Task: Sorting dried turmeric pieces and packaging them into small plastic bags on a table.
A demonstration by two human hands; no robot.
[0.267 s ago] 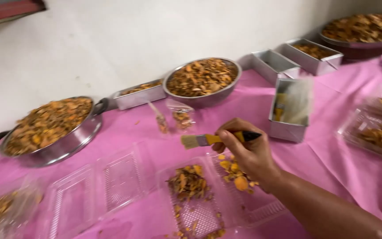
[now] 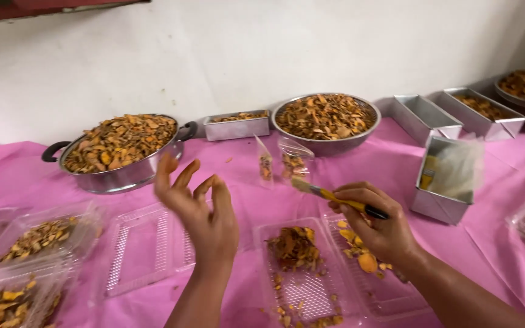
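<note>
My right hand grips a small brush with a yellow and black handle, bristles pointing left, and cups a few orange dried slices under its fingers. It hovers over an open clear plastic clamshell tray holding a small heap of dried orange-brown slices. My left hand is raised with fingers spread and holds nothing, above an empty open clamshell tray.
On the pink tablecloth stand a handled metal pot and a metal bowl full of dried slices, several rectangular metal tins, two small filled plastic bags, and filled clamshell trays at left. White wall behind.
My left hand has come up into view, open. The right hand with the brush has stayed over the same tray. The camera view has shifted slightly.
</note>
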